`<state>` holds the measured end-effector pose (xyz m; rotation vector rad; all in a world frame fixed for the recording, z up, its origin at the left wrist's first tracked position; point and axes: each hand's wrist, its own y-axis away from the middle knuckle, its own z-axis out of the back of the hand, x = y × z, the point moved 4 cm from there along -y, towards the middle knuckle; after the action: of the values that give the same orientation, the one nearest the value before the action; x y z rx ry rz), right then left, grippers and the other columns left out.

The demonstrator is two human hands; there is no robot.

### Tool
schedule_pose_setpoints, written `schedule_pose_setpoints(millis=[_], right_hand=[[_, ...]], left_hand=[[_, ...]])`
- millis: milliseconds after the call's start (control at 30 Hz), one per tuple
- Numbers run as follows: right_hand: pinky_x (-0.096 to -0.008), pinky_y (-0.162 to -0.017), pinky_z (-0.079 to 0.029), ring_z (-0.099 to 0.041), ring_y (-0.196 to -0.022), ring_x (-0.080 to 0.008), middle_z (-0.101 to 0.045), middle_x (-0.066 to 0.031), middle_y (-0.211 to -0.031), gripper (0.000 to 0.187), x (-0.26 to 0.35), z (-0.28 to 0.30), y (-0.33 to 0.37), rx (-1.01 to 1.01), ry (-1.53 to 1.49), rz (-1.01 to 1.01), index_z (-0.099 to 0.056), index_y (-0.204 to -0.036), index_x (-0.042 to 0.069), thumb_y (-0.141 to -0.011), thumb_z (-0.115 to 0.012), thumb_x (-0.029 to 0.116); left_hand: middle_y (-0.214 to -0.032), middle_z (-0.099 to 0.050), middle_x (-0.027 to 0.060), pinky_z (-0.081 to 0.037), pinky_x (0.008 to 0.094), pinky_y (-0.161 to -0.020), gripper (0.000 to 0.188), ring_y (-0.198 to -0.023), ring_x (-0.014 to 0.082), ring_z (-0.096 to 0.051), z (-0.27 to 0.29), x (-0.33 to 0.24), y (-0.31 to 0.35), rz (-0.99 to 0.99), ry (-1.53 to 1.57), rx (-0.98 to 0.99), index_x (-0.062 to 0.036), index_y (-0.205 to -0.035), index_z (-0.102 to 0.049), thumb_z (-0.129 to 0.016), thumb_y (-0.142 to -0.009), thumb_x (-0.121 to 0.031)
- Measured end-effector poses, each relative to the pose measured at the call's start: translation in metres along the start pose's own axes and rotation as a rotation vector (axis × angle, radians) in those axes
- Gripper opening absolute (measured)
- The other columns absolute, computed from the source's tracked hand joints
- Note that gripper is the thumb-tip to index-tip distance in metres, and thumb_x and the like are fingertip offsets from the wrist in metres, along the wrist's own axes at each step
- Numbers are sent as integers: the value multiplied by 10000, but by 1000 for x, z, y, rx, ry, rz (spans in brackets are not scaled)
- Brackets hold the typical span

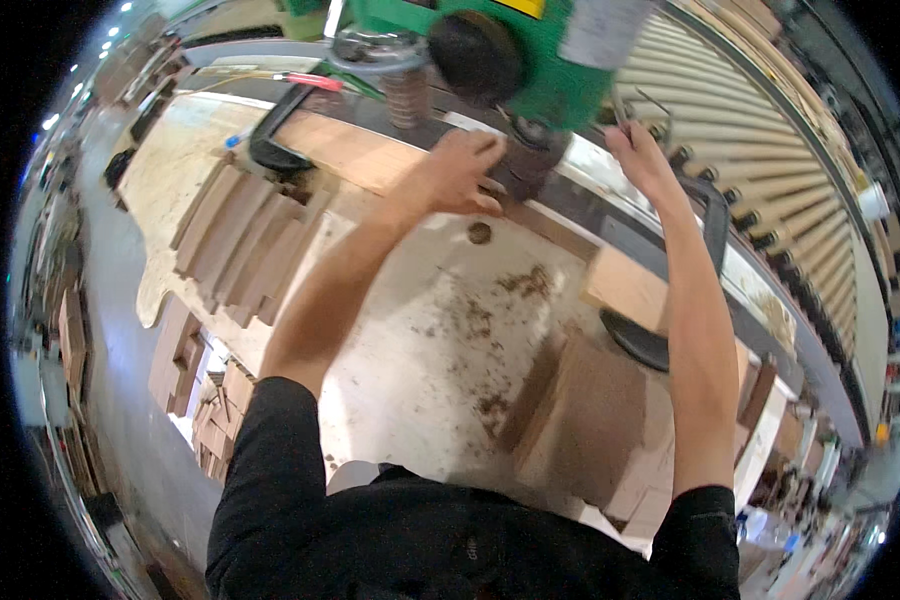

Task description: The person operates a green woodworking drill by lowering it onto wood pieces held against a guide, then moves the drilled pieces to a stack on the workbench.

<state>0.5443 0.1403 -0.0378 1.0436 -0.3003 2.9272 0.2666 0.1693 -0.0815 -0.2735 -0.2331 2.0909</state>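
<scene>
A green drill press stands at the far side of the bench, its dark chuck area pointing down at a brown wood strip. Just left of the chuck is my left hand, with its fingers apart over the strip; whether the fingertips touch the wood is hidden. My right hand is closed round a thin metal lever on the right of the machine. A small round dark piece lies below my left hand, with brown shavings scattered nearby.
Several grooved brown wood strips are stacked on the left, and brown boards lie at the near right. Light wood blocks sit by black clamps. A red-handled tool lies behind. Rollers fill the far right.
</scene>
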Motion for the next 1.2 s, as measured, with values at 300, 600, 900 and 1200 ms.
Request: schedule_pose_setpoints(millis=[300,600,900,1200], right_hand=[[-338,-922,-416,-541,-1060,-234,-605,-127,-1153,318,-13,-59,-35,37,-491,184,-563,-1152,-20,-901,-561,176],[-415,-888,-422,-537,-1049,-398,-588,-235,-1112,401,-51,7,7,-100,17,-9,-465,-1266,-28,-965,-488,236],[-523,-804,-420,-513,-1001,-502,-549,-321,-1104,486,-2,115,64,-351,569,152,-484,-1206,-54,-989,-418,375],[-509,-769,-443,-543,-984,-483,-595,-311,-977,421,28,101,48,-300,365,-20,-561,-1016,-24,-941,-488,383]], left_hand=[[-1269,-471,186,-367,420,-1007,856,-1184,341,-455,-6,-12,-8,-62,119,-47,-16,-1281,-433,-808,-577,-327],[-1155,-460,146,-405,442,-915,583,-1122,309,-437,-13,-41,21,226,105,-60,-42,-1152,-491,-734,-684,-292],[-1168,-521,127,-388,420,-961,367,-1144,287,-458,-68,-76,36,144,-94,-247,-59,-1072,-576,-592,-730,-189],[-834,-628,178,-493,410,-708,284,-796,339,-611,6,-123,145,405,380,-90,-10,-795,-665,-669,-725,-286]])
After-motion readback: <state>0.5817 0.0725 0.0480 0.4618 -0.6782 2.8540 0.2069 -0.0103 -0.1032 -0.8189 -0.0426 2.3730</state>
